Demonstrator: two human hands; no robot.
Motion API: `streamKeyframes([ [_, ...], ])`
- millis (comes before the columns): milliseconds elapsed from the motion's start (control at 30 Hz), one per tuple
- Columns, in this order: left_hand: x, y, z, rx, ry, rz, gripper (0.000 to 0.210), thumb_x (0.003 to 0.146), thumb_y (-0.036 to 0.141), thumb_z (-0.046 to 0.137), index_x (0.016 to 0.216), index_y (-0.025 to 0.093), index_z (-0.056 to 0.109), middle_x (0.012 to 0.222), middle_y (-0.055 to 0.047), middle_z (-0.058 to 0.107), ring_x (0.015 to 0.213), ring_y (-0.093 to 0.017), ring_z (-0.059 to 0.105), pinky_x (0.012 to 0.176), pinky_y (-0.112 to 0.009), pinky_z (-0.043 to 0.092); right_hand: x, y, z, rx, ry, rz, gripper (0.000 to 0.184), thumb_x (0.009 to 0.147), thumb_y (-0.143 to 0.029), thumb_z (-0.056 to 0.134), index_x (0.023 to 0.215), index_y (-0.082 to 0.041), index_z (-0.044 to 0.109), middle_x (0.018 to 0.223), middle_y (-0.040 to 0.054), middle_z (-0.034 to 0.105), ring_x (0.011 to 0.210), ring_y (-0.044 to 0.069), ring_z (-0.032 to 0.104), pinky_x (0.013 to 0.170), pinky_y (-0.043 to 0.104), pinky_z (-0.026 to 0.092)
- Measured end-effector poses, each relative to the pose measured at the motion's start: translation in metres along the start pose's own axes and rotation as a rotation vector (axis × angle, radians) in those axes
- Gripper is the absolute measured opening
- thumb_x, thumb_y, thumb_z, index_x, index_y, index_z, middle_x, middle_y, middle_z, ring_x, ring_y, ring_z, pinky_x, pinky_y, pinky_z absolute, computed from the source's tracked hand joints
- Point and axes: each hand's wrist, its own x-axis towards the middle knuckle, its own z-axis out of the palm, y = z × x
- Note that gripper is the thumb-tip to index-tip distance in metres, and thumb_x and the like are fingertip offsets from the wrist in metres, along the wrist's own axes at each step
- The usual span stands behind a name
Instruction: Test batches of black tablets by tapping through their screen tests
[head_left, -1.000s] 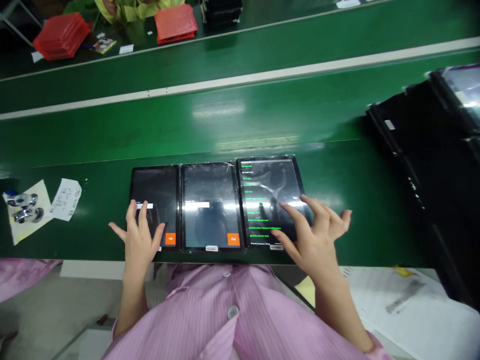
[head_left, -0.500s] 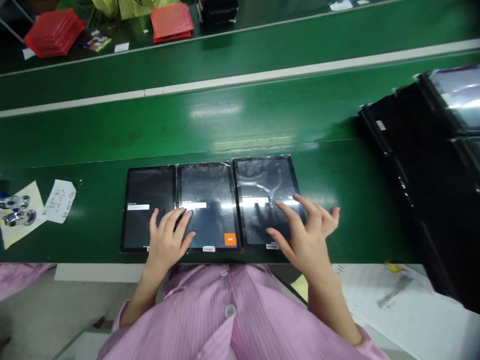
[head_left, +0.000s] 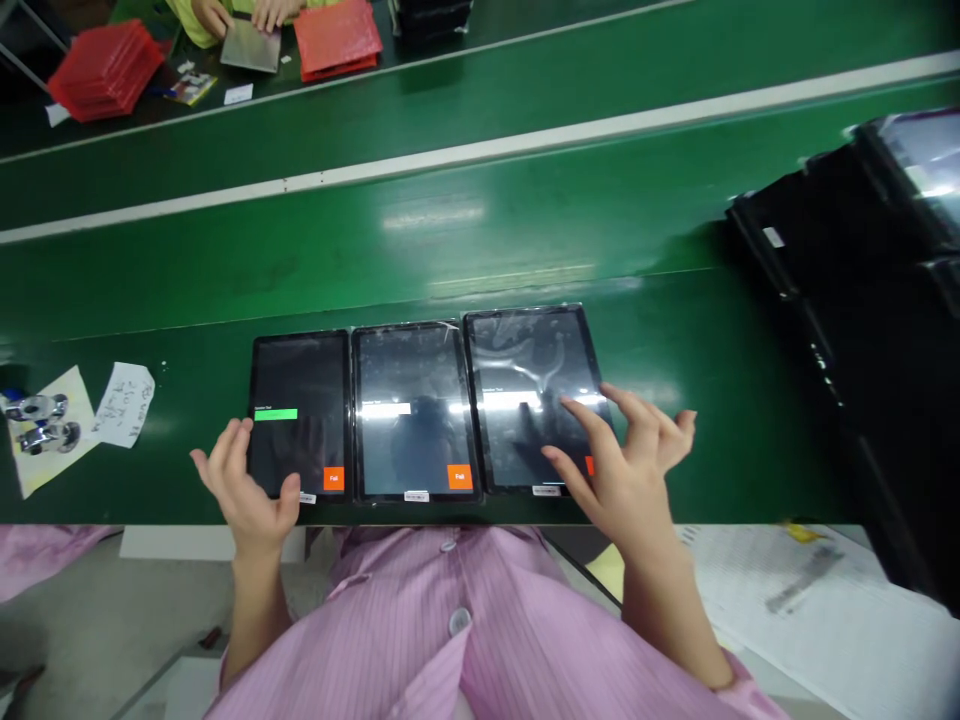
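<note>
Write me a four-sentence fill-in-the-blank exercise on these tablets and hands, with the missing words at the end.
1. A row of ____ tablets lies on the green table.
2. The left tablet shows a bar coloured ____.
3. The orange button on the middle tablet reads ____.
4. The right hand is nearest the ____ tablet.

Missing words: three; green; Fail; right.

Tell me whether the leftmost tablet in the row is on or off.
On: the leftmost tablet shows a green bar and an orange "Fail" box against a dark background.
</note>
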Motion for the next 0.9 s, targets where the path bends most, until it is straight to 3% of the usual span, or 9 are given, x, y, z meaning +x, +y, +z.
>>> streamKeyframes([
  [67,-0.002,0.001,0.000,0.020,0.120,0.061,0.063,0.096,0.044,0.047,0.151,0.015,0.037,0.131,-0.022,0.060,0.132,-0.034,0.052,0.120,-0.063,0.022,0.002,-0.002,0.000,0.008,0.007,-0.010,0.059,0.095,-0.040,0.057,0.151,-0.033,0.041,0.146,0.0192,0.044,0.129,0.046,0.046,0.112,0.074,0.018],
  [167,-0.001,0.004,0.004,0.049,0.125,0.123,0.050,0.094,0.036,0.052,0.141,0.016,0.051,0.122,-0.017,0.067,0.115,-0.030,0.063,0.120,-0.059,0.024,0.002,-0.002,0.001,0.005,0.018,-0.018,0.059,0.095,-0.039,0.058,0.151,-0.032,0.042,0.146,0.0192,0.045,0.129,0.046,0.046,0.112,0.074,0.019],
  [267,0.004,0.010,0.010,0.024,0.003,0.134,0.043,0.096,0.034,0.051,0.135,0.016,0.057,0.118,-0.015,0.070,0.105,-0.027,0.067,0.120,-0.057,0.023,0.000,-0.001,0.000,-0.011,0.017,-0.010,0.057,0.095,-0.038,0.057,0.150,-0.034,0.042,0.145,0.0186,0.045,0.129,0.045,0.047,0.112,0.073,0.020],
  [400,0.009,0.032,0.019,-0.035,-0.196,0.211,0.046,0.098,0.038,0.053,0.138,0.016,0.056,0.126,-0.016,0.068,0.115,-0.029,0.064,0.122,-0.057,0.016,-0.002,-0.001,0.001,-0.022,0.009,-0.007,0.051,0.096,-0.039,0.056,0.146,-0.031,0.046,0.143,0.0189,0.046,0.129,0.043,0.046,0.112,0.072,0.020],
  [633,0.014,0.080,0.030,-0.100,-0.423,0.286,0.067,0.101,0.053,0.045,0.155,0.015,0.036,0.143,-0.020,0.058,0.133,-0.034,0.051,0.119,-0.065,-0.013,0.000,-0.010,0.005,-0.001,0.003,-0.045,0.047,0.098,-0.042,0.054,0.142,-0.027,0.051,0.144,0.0168,0.044,0.132,0.039,0.043,0.114,0.070,0.019],
  [733,0.018,0.064,0.022,-0.126,-0.280,0.209,0.077,0.099,0.063,0.037,0.159,0.015,0.028,0.143,-0.021,0.057,0.134,-0.038,0.050,0.117,-0.066,-0.017,0.000,-0.007,0.003,-0.001,0.009,-0.034,0.049,0.098,-0.043,0.054,0.143,-0.027,0.050,0.145,0.0169,0.045,0.132,0.039,0.044,0.114,0.070,0.018],
  [800,0.024,0.041,0.013,-0.101,-0.171,0.132,0.078,0.097,0.066,0.035,0.158,0.017,0.031,0.146,-0.021,0.054,0.137,-0.039,0.046,0.119,-0.066,-0.009,0.000,-0.003,0.003,-0.012,0.010,-0.026,0.048,0.098,-0.043,0.053,0.143,-0.026,0.050,0.144,0.0171,0.046,0.131,0.038,0.044,0.114,0.070,0.017],
  [833,0.029,0.027,0.007,-0.082,-0.183,0.101,0.075,0.098,0.065,0.035,0.156,0.018,0.035,0.147,-0.020,0.053,0.138,-0.038,0.046,0.121,-0.065,-0.003,-0.001,-0.001,0.004,-0.018,0.005,-0.025,0.048,0.098,-0.043,0.053,0.143,-0.025,0.050,0.143,0.0173,0.047,0.130,0.038,0.045,0.115,0.070,0.017],
  [900,0.046,-0.001,-0.001,-0.083,-0.338,0.081,0.063,0.100,0.058,0.038,0.150,0.020,0.044,0.149,-0.016,0.053,0.139,-0.034,0.047,0.123,-0.059,0.013,0.000,0.001,0.006,-0.024,-0.013,-0.028,0.048,0.099,-0.042,0.053,0.143,-0.024,0.049,0.141,0.0175,0.049,0.129,0.037,0.045,0.115,0.070,0.018],
])
